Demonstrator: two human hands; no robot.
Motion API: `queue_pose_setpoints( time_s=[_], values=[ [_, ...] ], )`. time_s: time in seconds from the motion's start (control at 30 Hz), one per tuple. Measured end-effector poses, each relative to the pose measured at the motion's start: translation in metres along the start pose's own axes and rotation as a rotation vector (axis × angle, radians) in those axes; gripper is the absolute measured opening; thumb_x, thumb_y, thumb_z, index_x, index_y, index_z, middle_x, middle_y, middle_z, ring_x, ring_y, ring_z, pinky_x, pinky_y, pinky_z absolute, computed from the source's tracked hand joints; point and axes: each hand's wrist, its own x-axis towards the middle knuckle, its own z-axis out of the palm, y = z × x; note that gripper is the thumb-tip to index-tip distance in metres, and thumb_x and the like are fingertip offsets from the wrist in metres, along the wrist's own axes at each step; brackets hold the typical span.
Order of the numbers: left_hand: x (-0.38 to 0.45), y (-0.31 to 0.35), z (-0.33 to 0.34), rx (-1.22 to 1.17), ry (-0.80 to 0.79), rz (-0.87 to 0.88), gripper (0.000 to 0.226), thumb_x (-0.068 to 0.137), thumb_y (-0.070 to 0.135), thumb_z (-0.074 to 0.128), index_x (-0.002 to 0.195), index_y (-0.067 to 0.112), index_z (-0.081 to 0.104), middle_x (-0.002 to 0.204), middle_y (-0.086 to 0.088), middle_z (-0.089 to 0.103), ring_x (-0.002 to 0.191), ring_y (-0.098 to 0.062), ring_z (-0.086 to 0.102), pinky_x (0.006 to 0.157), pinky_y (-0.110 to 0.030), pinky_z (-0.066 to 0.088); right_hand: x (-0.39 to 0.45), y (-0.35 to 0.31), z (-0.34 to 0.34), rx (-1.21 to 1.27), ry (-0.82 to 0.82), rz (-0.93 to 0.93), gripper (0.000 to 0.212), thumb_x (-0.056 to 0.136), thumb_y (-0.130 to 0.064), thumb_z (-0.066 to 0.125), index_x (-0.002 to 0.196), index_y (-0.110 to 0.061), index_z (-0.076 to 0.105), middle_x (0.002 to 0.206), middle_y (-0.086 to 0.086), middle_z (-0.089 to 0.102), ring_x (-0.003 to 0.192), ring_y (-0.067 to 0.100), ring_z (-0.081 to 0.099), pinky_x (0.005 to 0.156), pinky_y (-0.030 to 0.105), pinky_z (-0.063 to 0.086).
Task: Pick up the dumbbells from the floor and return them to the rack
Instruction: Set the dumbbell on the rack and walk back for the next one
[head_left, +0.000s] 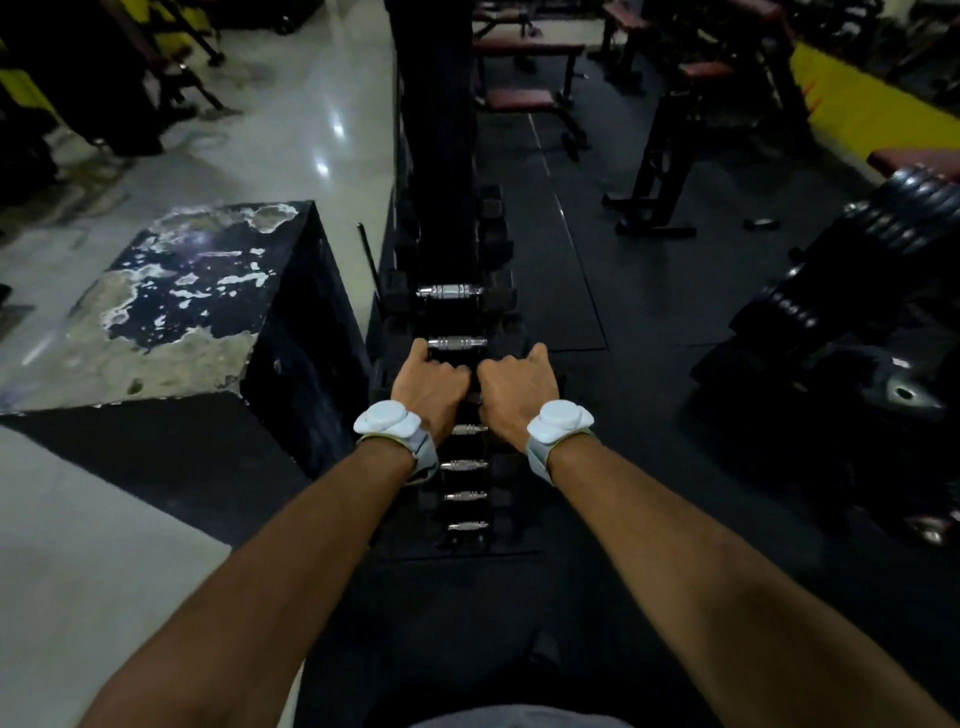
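Observation:
A long black dumbbell rack (400, 312) runs straight away from me, carrying a row of black dumbbells with chrome handles. Two of them (451, 290) (457, 343) lie beyond my hands and several smaller ones (466, 464) lie nearer me. My left hand (428, 387) and right hand (519, 389) sit side by side over the rack, knuckles up, fingers curled down round one dumbbell (474, 388). Its handle is almost wholly hidden under them, and its dark heads barely show. Both wrists wear white sensor bands.
A worn black box (208, 301) stands close on the rack's left, on pale shiny floor. Black rubber matting lies to the right, with stacked weight plates (852, 291) there and benches (524, 57) and frames further back.

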Motion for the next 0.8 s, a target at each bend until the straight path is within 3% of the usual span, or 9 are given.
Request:
queue_pose_setpoints(
  time_s=[0.23, 0.4, 0.53, 0.7, 0.8],
  values=[
    [0.034, -0.012, 0.001, 0.013, 0.026, -0.079, 0.009, 0.093, 0.025, 0.048, 0.096, 0.026, 0.057, 0.088, 0.002, 0.073, 0.079, -0.023, 0.066, 0.097, -0.041, 0.027, 0.043, 0.016, -0.009, -0.056, 0.059, -0.095, 0.020, 0.083, -0.030, 0.062, 0.075, -0.028, 0.043, 0.083, 0.000, 0.070, 0.080, 0.026, 0.066, 0.100, 0.049, 0.030],
    [0.053, -0.032, 0.001, 0.044, -0.007, -0.023, 0.012, 0.089, 0.026, 0.051, 0.101, 0.024, 0.052, 0.089, 0.002, 0.071, 0.080, -0.024, 0.066, 0.095, -0.043, 0.027, 0.068, 0.020, -0.010, -0.069, 0.065, -0.074, 0.016, 0.084, -0.031, 0.062, 0.081, -0.028, 0.046, 0.082, -0.001, 0.069, 0.079, 0.026, 0.066, 0.095, 0.048, 0.030],
    [0.071, -0.065, -0.003, 0.079, 0.058, -0.015, 0.011, 0.090, 0.019, 0.051, 0.101, 0.020, 0.053, 0.090, 0.000, 0.071, 0.083, -0.024, 0.067, 0.099, -0.042, 0.028, 0.098, 0.015, -0.021, -0.091, 0.152, -0.089, 0.012, 0.083, -0.029, 0.058, 0.082, -0.027, 0.046, 0.080, 0.002, 0.071, 0.075, 0.026, 0.064, 0.089, 0.044, 0.026],
    [0.097, -0.093, -0.007, 0.061, 0.114, 0.001, 0.013, 0.089, 0.028, 0.055, 0.100, 0.021, 0.055, 0.093, 0.001, 0.071, 0.083, -0.024, 0.067, 0.098, -0.043, 0.029, 0.132, 0.009, -0.035, -0.112, 0.232, -0.056, 0.026, 0.080, -0.052, 0.063, 0.077, -0.027, 0.054, 0.067, -0.001, 0.068, 0.060, 0.024, 0.062, 0.090, 0.046, 0.026],
    [0.114, -0.111, -0.002, 0.074, 0.130, -0.017, 0.011, 0.096, 0.023, 0.047, 0.103, 0.018, 0.055, 0.094, -0.003, 0.073, 0.085, -0.026, 0.067, 0.102, -0.043, 0.028, 0.154, 0.003, -0.039, -0.136, 0.202, -0.014, 0.011, 0.078, -0.035, 0.057, 0.082, -0.026, 0.054, 0.072, 0.001, 0.069, 0.059, 0.025, 0.056, 0.092, 0.047, 0.025]
  ],
)
